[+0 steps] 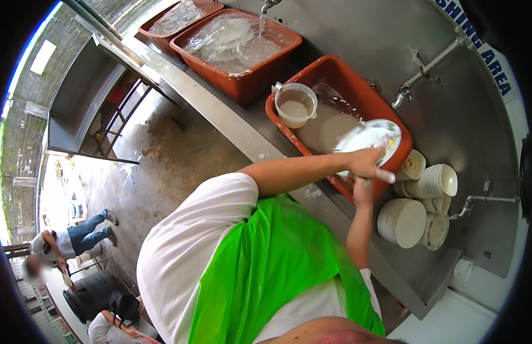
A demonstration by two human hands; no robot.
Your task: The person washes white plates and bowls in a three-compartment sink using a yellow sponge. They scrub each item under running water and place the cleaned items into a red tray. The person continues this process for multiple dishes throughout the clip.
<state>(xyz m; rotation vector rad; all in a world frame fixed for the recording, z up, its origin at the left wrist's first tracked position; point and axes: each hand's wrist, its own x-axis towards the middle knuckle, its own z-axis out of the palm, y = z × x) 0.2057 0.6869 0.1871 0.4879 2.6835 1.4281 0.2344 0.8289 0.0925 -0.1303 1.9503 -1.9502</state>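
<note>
A white plate (363,136) with a coloured rim pattern is tilted over the near right end of a reddish-brown tub (340,67) of cloudy water. My left hand (366,161) reaches across its face, fingers bent and smeared by motion; a small yellowish patch shows at them, and what they hold cannot be made out. Below it, my right hand (362,189) is closed at the plate's lower edge, partly hidden by the left. A clear plastic pitcher (295,105) with cloudy liquid sits at the tub's left side.
Stacked white plates and bowls (402,222) stand right of the tub on the steel sink (472,143). A second tub (237,80) stands under a running tap (266,7), with a third tub (157,28) beyond. A metal rack (97,103) and two people are at left.
</note>
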